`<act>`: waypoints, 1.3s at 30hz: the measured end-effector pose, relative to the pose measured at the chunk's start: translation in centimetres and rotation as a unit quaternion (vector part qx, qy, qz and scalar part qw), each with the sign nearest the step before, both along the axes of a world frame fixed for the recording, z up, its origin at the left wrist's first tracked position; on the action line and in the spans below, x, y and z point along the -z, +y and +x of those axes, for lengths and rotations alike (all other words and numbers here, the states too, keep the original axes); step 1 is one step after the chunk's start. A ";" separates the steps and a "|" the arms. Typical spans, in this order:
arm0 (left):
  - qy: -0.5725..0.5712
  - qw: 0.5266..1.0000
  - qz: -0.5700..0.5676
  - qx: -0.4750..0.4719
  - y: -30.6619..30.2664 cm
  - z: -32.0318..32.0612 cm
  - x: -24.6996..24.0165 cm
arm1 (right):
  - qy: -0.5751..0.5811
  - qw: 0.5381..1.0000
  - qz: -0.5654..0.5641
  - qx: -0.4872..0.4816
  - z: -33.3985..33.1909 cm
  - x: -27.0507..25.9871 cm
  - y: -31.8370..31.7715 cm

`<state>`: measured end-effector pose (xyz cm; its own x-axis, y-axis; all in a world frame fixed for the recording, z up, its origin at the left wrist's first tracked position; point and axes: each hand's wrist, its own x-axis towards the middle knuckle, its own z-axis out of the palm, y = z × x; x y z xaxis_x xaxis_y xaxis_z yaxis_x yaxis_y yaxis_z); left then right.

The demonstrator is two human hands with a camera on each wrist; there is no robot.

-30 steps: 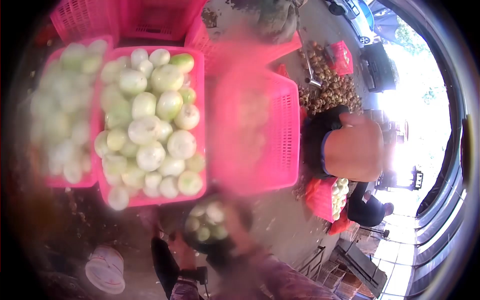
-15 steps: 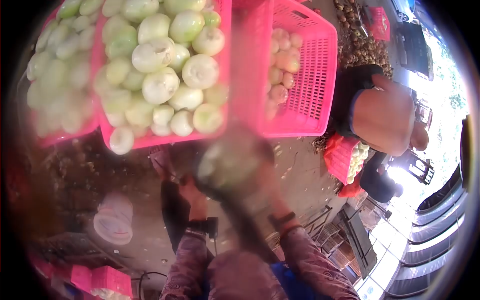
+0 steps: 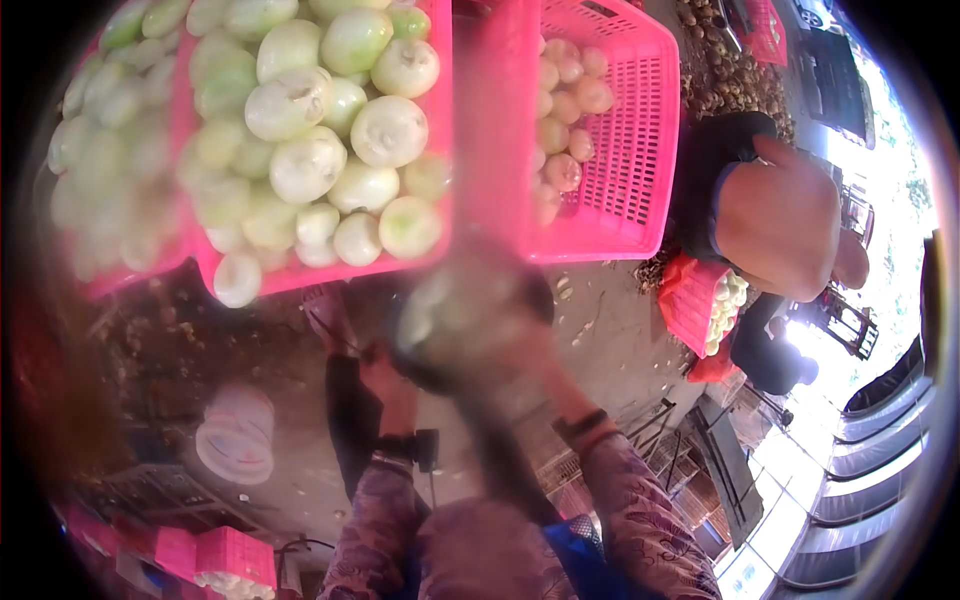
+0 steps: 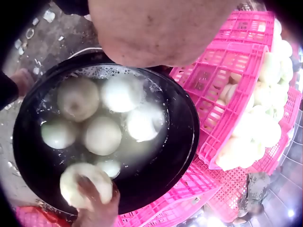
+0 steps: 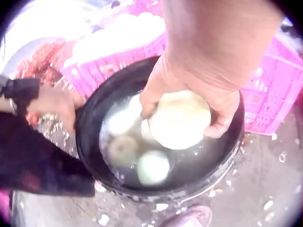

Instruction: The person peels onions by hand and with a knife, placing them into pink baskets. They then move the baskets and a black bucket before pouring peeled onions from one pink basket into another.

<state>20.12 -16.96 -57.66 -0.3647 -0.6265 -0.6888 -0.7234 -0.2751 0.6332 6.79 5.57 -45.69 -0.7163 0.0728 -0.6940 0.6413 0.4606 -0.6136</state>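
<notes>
A round black bucket holds cloudy water with several pale peeled onions in it. Over the water my right hand grips a large peeled onion, its thumb and fingers around the sides. The left wrist view shows the same onion near the bucket's wall. My left hand holds the rim at the opposite side; its fingertips are partly hidden. In the head view both the bucket and my right hand are blurred.
Pink crates heaped with peeled onions stand beyond the bucket. Another pink crate is partly filled with onions. A white bucket stands to the left. A bent-over person works at the right, near piled onions.
The head view has tilted down, bringing both forearms into sight and shifting the crates upward. In the last half second the scene moves only slightly, with both hands staying at the black bucket.
</notes>
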 end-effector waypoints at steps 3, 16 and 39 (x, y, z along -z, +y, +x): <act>0.029 0.983 -0.105 0.148 0.2 0.1 0.1 | -0.029 0.991 -0.080 0.105 -2.0 -4.3 1.7; 0.015 0.956 0.130 -0.262 0.1 -2.8 -2.0 | 0.075 0.980 0.097 -0.160 2.5 2.2 -7.3; 0.132 0.905 0.362 0.181 3.5 -2.1 -7.5 | 0.095 0.973 0.097 -0.185 8.2 1.4 -1.1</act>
